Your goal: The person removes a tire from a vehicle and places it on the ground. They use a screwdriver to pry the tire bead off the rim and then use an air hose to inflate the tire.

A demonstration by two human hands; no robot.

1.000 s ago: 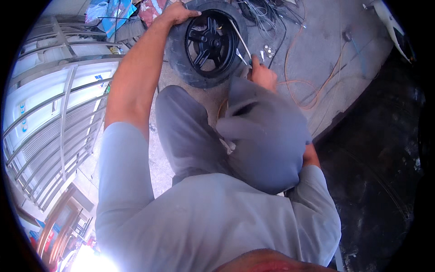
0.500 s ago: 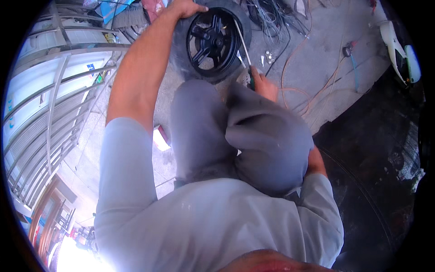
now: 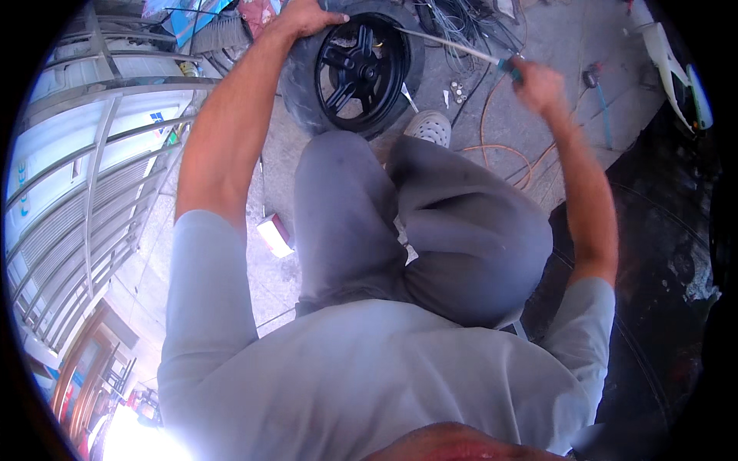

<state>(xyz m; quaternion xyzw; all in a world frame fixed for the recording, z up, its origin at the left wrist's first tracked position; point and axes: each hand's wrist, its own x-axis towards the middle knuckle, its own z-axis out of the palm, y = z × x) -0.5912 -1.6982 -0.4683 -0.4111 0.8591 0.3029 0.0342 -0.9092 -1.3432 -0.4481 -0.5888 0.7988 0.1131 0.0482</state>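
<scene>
A black spoked wheel rim [image 3: 367,71] with a worn tyre [image 3: 301,96] around it lies on the floor beyond my knees. My left hand [image 3: 311,17] grips the tyre at its far left, with the thumb stretched toward the rim; its other fingers are partly hidden. In my closed right hand [image 3: 538,83], slightly blurred, is the green handle of a long screwdriver [image 3: 453,44]. Its metal shaft points left, and the tip meets the gap between rim and tyre at the upper right. A pale, narrow piece [image 3: 408,96] sticks out at the rim's lower right edge.
Tangled cables [image 3: 453,23] lie beyond the tyre, and an orange hose [image 3: 503,150] curls on the right. Small round parts [image 3: 458,92] sit near my light clog [image 3: 428,127]. A metal rack [image 3: 100,177] stands left; a white panel [image 3: 669,69] lies far right.
My right hand has swung up and to the right from beside my knee, turning the screwdriver from steep to nearly level. My left hand stays on the tyre.
</scene>
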